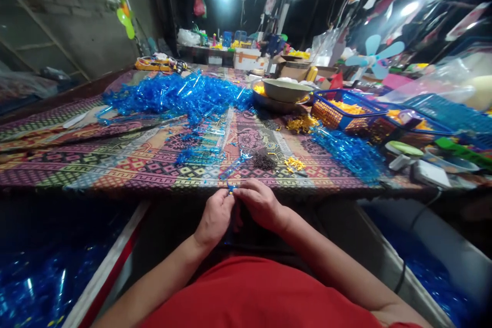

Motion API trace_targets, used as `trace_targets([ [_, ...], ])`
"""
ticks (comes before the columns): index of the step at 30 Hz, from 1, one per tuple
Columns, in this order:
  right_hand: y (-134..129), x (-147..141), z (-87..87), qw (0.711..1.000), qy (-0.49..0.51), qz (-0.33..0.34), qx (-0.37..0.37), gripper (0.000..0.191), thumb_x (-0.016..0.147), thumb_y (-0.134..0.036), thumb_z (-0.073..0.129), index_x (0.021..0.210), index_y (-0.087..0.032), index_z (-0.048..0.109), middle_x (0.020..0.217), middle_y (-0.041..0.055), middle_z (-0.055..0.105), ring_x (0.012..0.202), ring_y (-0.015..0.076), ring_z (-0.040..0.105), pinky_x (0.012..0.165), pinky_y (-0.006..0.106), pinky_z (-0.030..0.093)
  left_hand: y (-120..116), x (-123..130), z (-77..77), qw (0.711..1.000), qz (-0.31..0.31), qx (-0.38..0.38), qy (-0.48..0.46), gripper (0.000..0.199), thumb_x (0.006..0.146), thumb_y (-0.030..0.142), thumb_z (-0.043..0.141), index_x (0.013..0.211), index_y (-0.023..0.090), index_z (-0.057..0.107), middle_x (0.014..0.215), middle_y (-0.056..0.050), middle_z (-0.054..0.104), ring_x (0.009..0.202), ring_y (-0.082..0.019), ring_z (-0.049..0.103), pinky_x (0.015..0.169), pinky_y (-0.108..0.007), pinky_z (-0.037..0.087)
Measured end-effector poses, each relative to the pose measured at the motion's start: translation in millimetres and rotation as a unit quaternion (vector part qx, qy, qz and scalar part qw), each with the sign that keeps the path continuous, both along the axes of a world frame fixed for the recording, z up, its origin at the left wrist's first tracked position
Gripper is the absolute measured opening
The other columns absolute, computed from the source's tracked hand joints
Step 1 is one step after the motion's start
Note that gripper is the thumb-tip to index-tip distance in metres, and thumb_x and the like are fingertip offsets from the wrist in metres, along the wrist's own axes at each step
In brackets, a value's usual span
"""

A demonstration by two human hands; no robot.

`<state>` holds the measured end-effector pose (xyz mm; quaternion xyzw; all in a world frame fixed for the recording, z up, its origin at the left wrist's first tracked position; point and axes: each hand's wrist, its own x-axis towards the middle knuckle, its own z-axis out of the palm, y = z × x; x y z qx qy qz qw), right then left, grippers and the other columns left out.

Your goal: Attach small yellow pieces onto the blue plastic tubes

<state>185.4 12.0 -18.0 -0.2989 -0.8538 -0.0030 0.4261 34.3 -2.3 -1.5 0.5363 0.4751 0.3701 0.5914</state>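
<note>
My left hand and my right hand meet just past the table's near edge, pinching a small blue plastic part with a touch of yellow. Much of it is hidden by my fingers. A thin blue plastic strip lies on the patterned cloth just ahead of them. Beyond it are a dark heap of tiny parts and a scatter of yellow plastic pieces. A large tangled mass of blue plastic runners spreads across the far left of the table.
Bins of shiny blue plastic sit on both sides of my lap. On the table's right stand a metal bowl, a blue basket of yellow pieces, and another blue plastic heap. Boxes and a light-blue fan stand farther back.
</note>
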Motion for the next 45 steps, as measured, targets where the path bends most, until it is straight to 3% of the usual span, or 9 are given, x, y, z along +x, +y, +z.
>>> trace_targets([
  [4,-0.2,40.9,-2.4,0.997,0.011,-0.065,-0.034,0.019,0.085,-0.012,0.048,0.099,-0.019,0.059,0.086,0.0075,0.062,0.078,0.0163,0.056,0.07,0.031,0.049,0.3,6.1,-2.3,0.997,-0.023,-0.051,-0.058,0.026,0.082,0.04,0.045,0.07,0.017,0.047,0.053,0.003,0.053,0.039,-0.014,0.056,0.032,-0.022,0.043],
  [7,9.1,95.7,-0.8,0.973,0.025,-0.227,-0.037,0.014,0.084,-0.016,0.05,0.085,-0.018,0.064,0.079,0.0065,0.061,0.075,0.0173,0.055,0.07,0.03,0.047,1.4,4.7,-4.5,0.989,-0.039,-0.083,-0.118,0.024,0.082,0.038,0.047,0.072,0.016,0.047,0.055,0.004,0.052,0.04,-0.014,0.057,0.032,-0.022,0.043],
  [10,16.7,141.6,3.1,0.936,-0.057,-0.336,-0.094,0.016,0.081,-0.018,0.052,0.073,-0.019,0.065,0.074,0.0051,0.06,0.073,0.0172,0.053,0.067,0.028,0.043,1.9,2.3,-5.0,0.981,-0.054,-0.103,-0.153,0.021,0.083,0.036,0.047,0.077,0.015,0.048,0.056,0.004,0.052,0.039,-0.014,0.057,0.031,-0.021,0.042],
  [13,17.7,159.2,5.8,0.916,-0.145,-0.355,-0.116,0.019,0.081,-0.017,0.052,0.068,-0.019,0.066,0.077,0.0058,0.061,0.075,0.0179,0.051,0.066,0.027,0.039,1.2,2.0,-4.1,0.978,-0.064,-0.112,-0.162,0.02,0.083,0.034,0.047,0.08,0.015,0.048,0.055,0.005,0.051,0.039,-0.014,0.057,0.031,-0.02,0.041],
  [21,20.1,142.6,7.0,0.89,-0.272,-0.344,-0.127,0.022,0.084,-0.021,0.051,0.069,-0.02,0.068,0.076,0.0066,0.061,0.075,0.0181,0.047,0.062,0.026,0.032,-1.6,8.2,-1.5,0.97,-0.06,-0.164,-0.17,0.018,0.081,0.032,0.051,0.076,0.015,0.046,0.057,0.004,0.053,0.039,-0.013,0.057,0.03,-0.019,0.041],
  [26,31.8,118.6,8.0,0.895,-0.287,-0.325,-0.105,0.025,0.085,-0.018,0.048,0.067,-0.018,0.065,0.072,0.0063,0.06,0.074,0.0177,0.046,0.065,0.027,0.031,-3.6,9.4,-1.8,0.972,-0.042,-0.168,-0.161,0.018,0.08,0.033,0.051,0.079,0.016,0.046,0.055,0.004,0.053,0.036,-0.012,0.055,0.027,-0.017,0.035],
  [30,41.2,103.7,5.8,0.881,-0.296,-0.357,-0.098,0.025,0.085,-0.021,0.048,0.067,-0.017,0.064,0.073,0.0077,0.06,0.074,0.0191,0.045,0.066,0.029,0.03,-4.2,8.9,-3.3,0.973,-0.04,-0.162,-0.159,0.019,0.08,0.034,0.052,0.078,0.016,0.046,0.055,0.004,0.053,0.036,-0.012,0.054,0.027,-0.017,0.035],
  [39,51.8,104.9,0.7,0.867,-0.306,-0.376,-0.118,0.023,0.085,-0.021,0.046,0.072,-0.016,0.064,0.076,0.0097,0.061,0.078,0.0209,0.046,0.068,0.03,0.03,-3.2,3.3,-7.1,0.974,-0.036,-0.161,-0.158,0.02,0.08,0.035,0.051,0.077,0.017,0.045,0.054,0.004,0.053,0.036,-0.011,0.054,0.027,-0.017,0.035],
  [45,48.1,103.1,-1.6,0.891,-0.275,-0.35,-0.085,0.022,0.086,-0.016,0.046,0.071,-0.014,0.062,0.075,0.0094,0.06,0.077,0.0194,0.046,0.07,0.029,0.033,0.5,0.4,-8.5,0.975,-0.028,-0.153,-0.16,0.021,0.079,0.036,0.052,0.076,0.016,0.046,0.055,0.004,0.053,0.036,-0.011,0.054,0.027,-0.017,0.035],
])
